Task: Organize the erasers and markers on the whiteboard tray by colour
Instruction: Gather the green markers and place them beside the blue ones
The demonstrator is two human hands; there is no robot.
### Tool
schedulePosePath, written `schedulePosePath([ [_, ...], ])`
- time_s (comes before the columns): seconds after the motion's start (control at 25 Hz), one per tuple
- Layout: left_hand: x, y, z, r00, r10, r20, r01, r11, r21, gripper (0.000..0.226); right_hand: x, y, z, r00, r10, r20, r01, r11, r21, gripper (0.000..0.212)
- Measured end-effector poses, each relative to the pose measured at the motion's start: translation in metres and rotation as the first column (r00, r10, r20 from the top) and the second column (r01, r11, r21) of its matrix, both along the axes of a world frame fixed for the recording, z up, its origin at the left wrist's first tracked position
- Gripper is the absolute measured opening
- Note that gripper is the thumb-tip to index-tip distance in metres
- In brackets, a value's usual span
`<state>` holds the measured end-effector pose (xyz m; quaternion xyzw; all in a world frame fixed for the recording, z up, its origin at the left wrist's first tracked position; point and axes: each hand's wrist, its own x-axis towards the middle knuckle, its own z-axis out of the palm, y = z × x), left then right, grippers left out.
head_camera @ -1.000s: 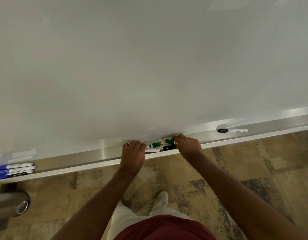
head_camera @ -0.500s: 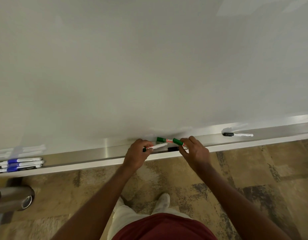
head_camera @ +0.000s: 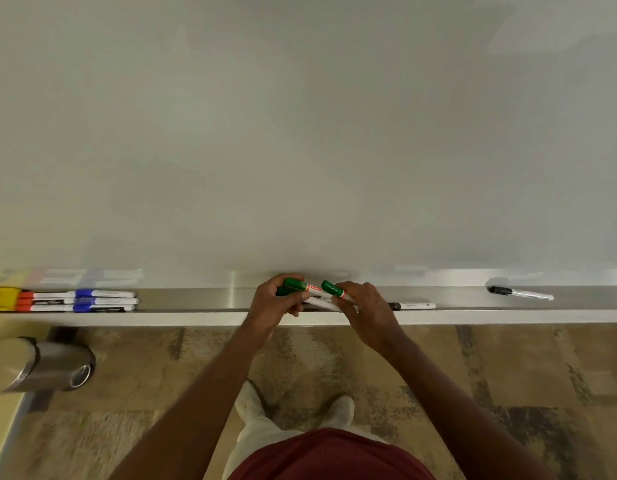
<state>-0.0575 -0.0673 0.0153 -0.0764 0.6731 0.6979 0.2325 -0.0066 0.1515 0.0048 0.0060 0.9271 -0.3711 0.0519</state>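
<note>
A silver whiteboard tray point(head_camera: 196, 299) runs across the view. Over its middle, my left hand point(head_camera: 275, 303) grips a green-capped marker point(head_camera: 298, 285) and my right hand point(head_camera: 365, 313) grips another green-capped marker point(head_camera: 334, 289); the two markers lie close together, and a white barrel shows under them. A black-capped marker point(head_camera: 412, 305) lies in the tray just right of my right hand, and another black marker point(head_camera: 520, 293) lies far right. At the left, blue-capped markers point(head_camera: 104, 301) and red-capped markers point(head_camera: 45, 301) lie side by side next to a yellow eraser point(head_camera: 2, 298).
The blank whiteboard point(head_camera: 300, 133) fills the upper view. A metal cylinder point(head_camera: 47, 367) stands on the floor at lower left beside a pale ledge. Patterned carpet point(head_camera: 473, 368) lies below the tray, with my feet point(head_camera: 340, 408) on it.
Both hands lifted the green markers off the tray and brought them together. The view shifted right-to-left, so the blue and red markers and yellow eraser now show at the left.
</note>
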Motion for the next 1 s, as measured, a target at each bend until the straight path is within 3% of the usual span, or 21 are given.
schedulePosePath([
  [0.4, -0.016, -0.107, -0.002, 0.988, 0.119, 0.094, -0.13, 0.984, 0.118, 0.019, -0.043, -0.107, 0.009, 0.987, 0.141, 0.075, -0.136, 0.989, -0.062, 0.021],
  [0.72, -0.026, -0.186, -0.01, 0.963, 0.218, 0.156, -0.239, 0.962, 0.132, 0.022, -0.058, -0.201, 0.015, 0.974, 0.228, 0.002, -0.228, 0.972, 0.049, 0.044],
  [1.0, -0.023, -0.241, -0.024, 0.957, 0.229, 0.18, -0.25, 0.962, 0.105, 0.026, -0.082, -0.268, 0.018, 0.903, 0.402, 0.151, -0.395, 0.916, -0.076, 0.032],
])
